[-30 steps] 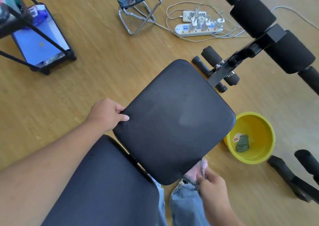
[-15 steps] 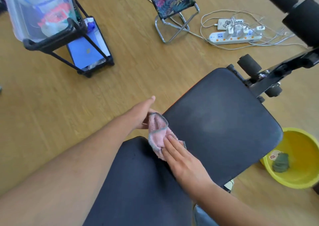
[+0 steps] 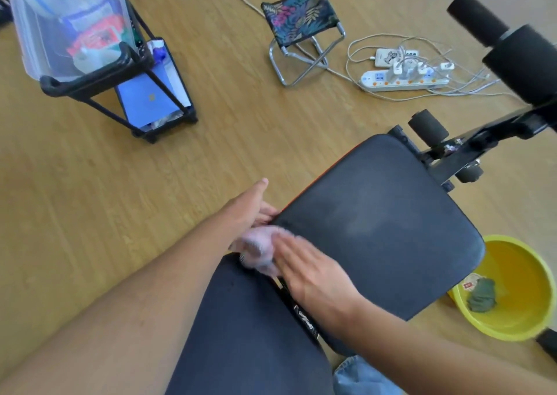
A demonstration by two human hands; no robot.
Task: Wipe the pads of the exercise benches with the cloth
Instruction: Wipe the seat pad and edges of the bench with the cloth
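Now, head cam: right hand [image 3: 307,269], fingers flat and together, presses the pink cloth [image 3: 259,251] onto the near corner of the front pad [image 3: 376,226], by the gap w/ the rear pad [image 3: 250,328]. Half a sec ago cloth sat lower, so the wipe's moving. Left hand [image 3: 251,206], fingers apart, steadies the pad edge.

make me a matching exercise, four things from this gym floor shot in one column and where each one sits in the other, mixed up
Things:
1. pink cloth
2. green rag
3. folding stool
4. blue sheet

Places:
A. inside the yellow basin
B. on the bottom shelf of the black rack
C. under the right hand, at the corner of the bench pad
D. on the floor beside the power strip

Pairs: 1-C, 2-A, 3-D, 4-B
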